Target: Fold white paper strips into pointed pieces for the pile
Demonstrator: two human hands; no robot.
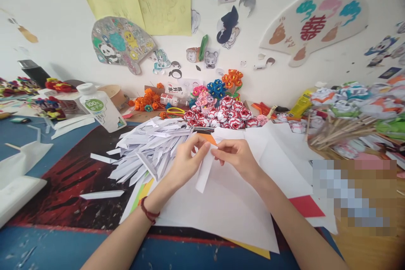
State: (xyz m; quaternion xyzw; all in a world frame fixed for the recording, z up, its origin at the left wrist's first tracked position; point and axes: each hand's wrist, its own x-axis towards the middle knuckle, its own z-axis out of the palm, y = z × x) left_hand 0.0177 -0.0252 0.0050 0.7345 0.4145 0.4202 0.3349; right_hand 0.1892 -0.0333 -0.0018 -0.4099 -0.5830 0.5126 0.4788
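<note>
Between my two hands is a narrow folded strip of white paper (pixel 205 174), its long end hanging down toward me. My left hand (pixel 190 156) pinches the strip's upper part between thumb and index finger. From the other side, my right hand (pixel 234 156) pinches the strip's top end with its fingertips. Beneath both hands lie large white paper sheets (pixel 234 215), stacked over coloured ones. Just left of my left hand rises a heap of folded white paper strips (pixel 148 143). An orange piece of paper (pixel 206 137) shows behind my fingers.
Red-and-white paper flowers (pixel 228 114) are massed at the back, near orange (pixel 232 79) and blue (pixel 217 89) flowers. A white bottle (pixel 101 107) stands back left. Wooden sticks (pixel 341 128) lie at the right. Loose strips (pixel 101 195) rest on the dark red-black mat (pixel 69 177).
</note>
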